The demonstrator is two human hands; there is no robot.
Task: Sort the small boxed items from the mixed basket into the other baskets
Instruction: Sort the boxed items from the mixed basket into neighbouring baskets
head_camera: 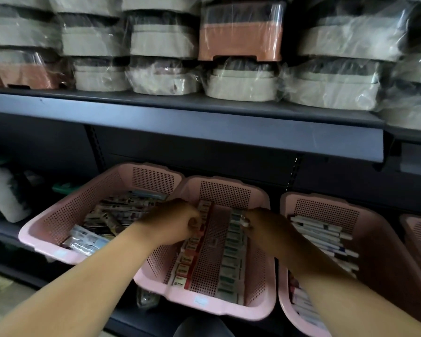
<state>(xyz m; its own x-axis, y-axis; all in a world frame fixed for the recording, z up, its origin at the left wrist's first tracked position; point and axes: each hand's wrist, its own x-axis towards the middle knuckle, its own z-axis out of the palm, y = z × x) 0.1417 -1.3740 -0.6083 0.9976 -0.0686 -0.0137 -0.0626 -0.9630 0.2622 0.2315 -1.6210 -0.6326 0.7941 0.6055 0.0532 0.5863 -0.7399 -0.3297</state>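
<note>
Pink basket [229,310], loose rows: your left hand [178,222] curls by red boxes [187,261], hold unclear; right hand [263,227] pinching a pale box [244,222] may topple neighbours.

Middle basket [204,311]: open from the front and top, crowded at the far end and sides.
Inside it, a bare mesh strip [212,251] runs front to back between the red box row [187,260] by its left wall and the green-white box row [231,260] right of centre. Forearms cross its left and right rims. The left hand [178,220] and right hand [260,223] fill its far end. The left basket [46,249] butts against its left rim; the right basket [283,300] sits just beside its right rim. The upper shelf [180,120] overhangs its back wall.
</note>
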